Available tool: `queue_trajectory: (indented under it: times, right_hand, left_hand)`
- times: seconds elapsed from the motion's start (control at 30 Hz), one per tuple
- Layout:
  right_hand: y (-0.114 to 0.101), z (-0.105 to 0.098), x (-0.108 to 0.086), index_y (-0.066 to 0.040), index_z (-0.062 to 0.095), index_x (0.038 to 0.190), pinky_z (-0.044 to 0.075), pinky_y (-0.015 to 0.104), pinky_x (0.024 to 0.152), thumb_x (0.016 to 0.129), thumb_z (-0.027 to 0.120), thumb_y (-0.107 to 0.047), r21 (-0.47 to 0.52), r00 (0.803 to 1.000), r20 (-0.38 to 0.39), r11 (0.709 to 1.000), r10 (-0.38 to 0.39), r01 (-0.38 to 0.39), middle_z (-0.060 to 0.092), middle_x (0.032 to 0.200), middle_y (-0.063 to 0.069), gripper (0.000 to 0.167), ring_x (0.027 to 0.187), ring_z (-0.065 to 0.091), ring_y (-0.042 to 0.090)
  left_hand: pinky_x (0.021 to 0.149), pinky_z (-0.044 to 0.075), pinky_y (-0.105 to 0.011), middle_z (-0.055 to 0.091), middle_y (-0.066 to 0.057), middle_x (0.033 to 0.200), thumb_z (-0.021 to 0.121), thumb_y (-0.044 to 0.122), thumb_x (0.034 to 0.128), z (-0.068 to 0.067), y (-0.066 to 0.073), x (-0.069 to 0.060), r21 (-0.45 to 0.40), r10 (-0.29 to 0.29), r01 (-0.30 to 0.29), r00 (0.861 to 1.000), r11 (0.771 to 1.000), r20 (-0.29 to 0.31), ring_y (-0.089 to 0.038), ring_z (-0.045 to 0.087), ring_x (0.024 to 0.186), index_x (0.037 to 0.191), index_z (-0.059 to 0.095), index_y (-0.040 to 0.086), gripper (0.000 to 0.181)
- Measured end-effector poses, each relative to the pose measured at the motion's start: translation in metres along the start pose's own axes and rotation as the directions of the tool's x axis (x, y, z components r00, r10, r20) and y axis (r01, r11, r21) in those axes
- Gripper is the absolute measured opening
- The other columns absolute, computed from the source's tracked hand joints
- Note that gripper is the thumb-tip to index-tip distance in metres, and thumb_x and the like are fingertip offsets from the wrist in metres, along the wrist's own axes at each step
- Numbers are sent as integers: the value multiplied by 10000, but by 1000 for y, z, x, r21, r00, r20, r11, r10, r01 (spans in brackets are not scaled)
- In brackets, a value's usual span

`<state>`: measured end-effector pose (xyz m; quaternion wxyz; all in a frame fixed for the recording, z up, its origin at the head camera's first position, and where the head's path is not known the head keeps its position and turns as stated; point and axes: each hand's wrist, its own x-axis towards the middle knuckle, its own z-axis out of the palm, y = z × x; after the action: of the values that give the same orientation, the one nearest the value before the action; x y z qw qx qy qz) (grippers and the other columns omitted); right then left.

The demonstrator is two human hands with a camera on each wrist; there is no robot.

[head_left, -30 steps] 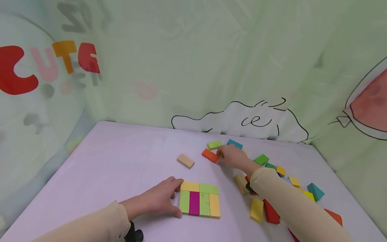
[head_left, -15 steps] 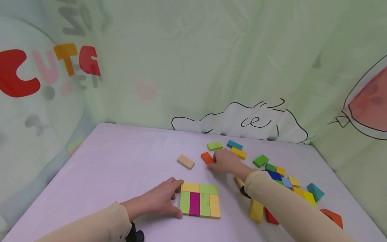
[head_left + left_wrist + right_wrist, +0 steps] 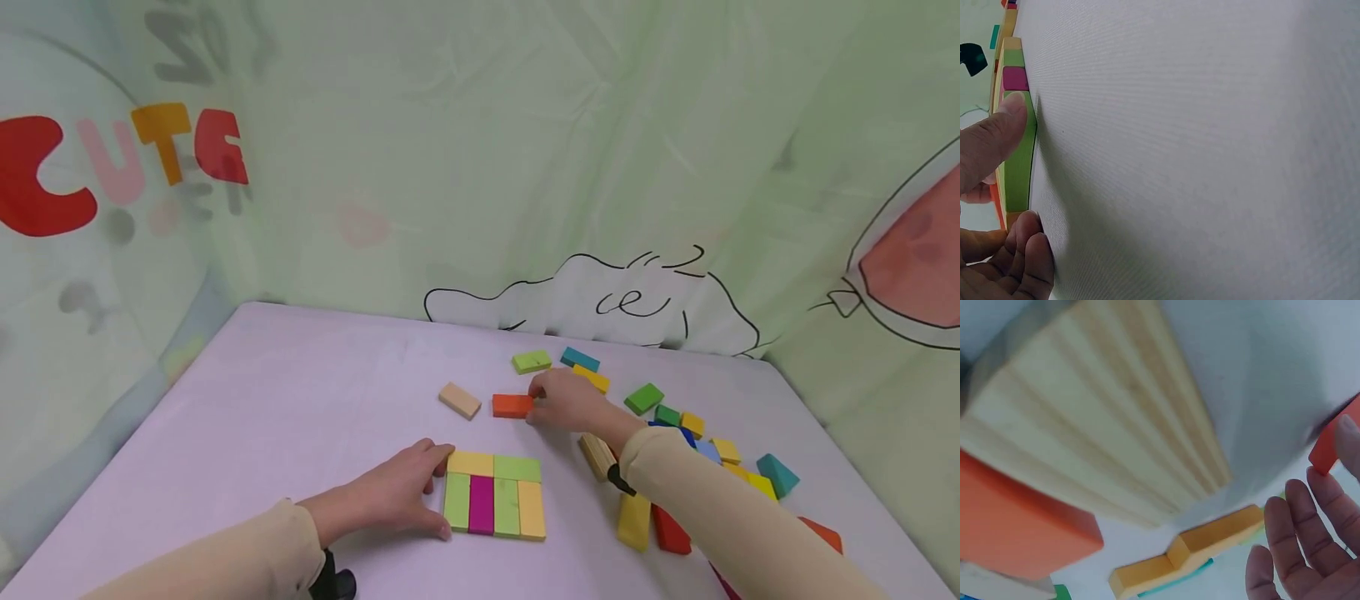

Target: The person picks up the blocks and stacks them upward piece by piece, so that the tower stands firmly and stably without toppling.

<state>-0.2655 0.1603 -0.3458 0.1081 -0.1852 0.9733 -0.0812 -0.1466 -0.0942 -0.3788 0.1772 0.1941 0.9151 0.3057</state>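
Observation:
My right hand point(image 3: 570, 400) pinches the right end of an orange-red block point(image 3: 512, 407) between thumb and fingers, above the flat block rectangle. In the right wrist view, the thumb point(image 3: 1349, 440) lies against that orange-red block point(image 3: 1334, 440). The rectangle has yellow point(image 3: 471, 463), light green point(image 3: 517, 469) and magenta point(image 3: 482, 505) blocks laid edge to edge. At its left side my left hand point(image 3: 401, 492) rests, thumb near the lower corner and fingers at the upper one. In the left wrist view, the left thumb point(image 3: 1013, 109) touches a green block point(image 3: 1019, 162).
A bare wood block point(image 3: 460, 401) lies left of the right hand. Light green point(image 3: 532, 362), blue point(image 3: 581, 359) and yellow point(image 3: 592, 379) blocks lie behind it. Several mixed blocks spread rightward, including a ridged wood piece point(image 3: 596, 457) under the right forearm. A printed curtain point(image 3: 375, 167) backs the table point(image 3: 315, 375).
My right hand has drawn the orange-red block slightly toward me and turned it from slanted to nearly level with the rectangle's top edge. The left hand has stayed in place.

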Motion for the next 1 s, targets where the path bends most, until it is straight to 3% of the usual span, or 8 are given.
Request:
queue_trajectory:
  times: [0.17, 0.33, 0.43, 0.57, 0.73, 1.0]
  right_hand:
    - [-10, -9, -24, -53, 747, 1116, 588, 424, 912, 884, 811, -267, 10, 995, -59, 997, -76, 76, 718, 1149, 115, 322, 1065, 638, 277]
    - [-22, -14, -69, -122, 759, 1062, 591, 468, 918, 870, 822, -286, -38, 974, -155, 986, -164, 160, 716, 1170, 93, 260, 1132, 634, 309]
    - [-32, -4, -100, -159, 759, 1022, 583, 470, 920, 835, 854, -295, -82, 964, -182, 980, -196, 183, 720, 1084, 27, 250, 1082, 640, 258]
    - [-50, 19, -130, -187, 764, 996, 561, 467, 934, 778, 892, -330, -94, 974, -139, 981, -181, 169, 699, 1024, -28, 291, 1026, 619, 183]
    - [-69, 43, -145, -185, 778, 1011, 548, 471, 919, 730, 913, -374, -100, 976, -81, 976, -203, 195, 684, 966, -69, 366, 980, 600, 143]
    - [-91, 59, -149, -159, 779, 1025, 537, 420, 869, 749, 894, -428, -207, 968, -78, 954, -238, 218, 674, 930, -50, 402, 935, 567, 127]
  left_hand:
    - [747, 487, -251, 552, 6, 1078, 946, 326, 715, 2, -2, -5, 3, -20, 20, 1000, 1000, -2, -114, 512, 896, 1480, 472, 31, 946]
    - [771, 494, -266, 555, -12, 1102, 943, 308, 722, 1, -3, -5, 6, -3, 3, 1000, 1000, -14, -122, 515, 914, 1484, 462, 20, 947]
    - [782, 494, -261, 552, -12, 1105, 936, 304, 734, 2, -4, -4, 11, 21, -21, 1000, 1000, -13, -122, 516, 922, 1482, 459, 20, 932]
    - [793, 496, -257, 550, -3, 1107, 930, 318, 742, 2, -4, -1, 13, 20, -20, 1000, 1000, -1, -120, 517, 931, 1489, 455, 37, 929]
    - [817, 497, -278, 548, 1, 1096, 941, 292, 732, -3, -5, -1, -1, 17, -17, 999, 1000, 31, -126, 515, 947, 1487, 445, 39, 938]
    - [882, 515, -305, 538, -8, 1107, 954, 237, 713, -10, -8, -4, -25, 57, -54, 993, 998, 102, -140, 541, 1011, 1407, 451, 50, 877]
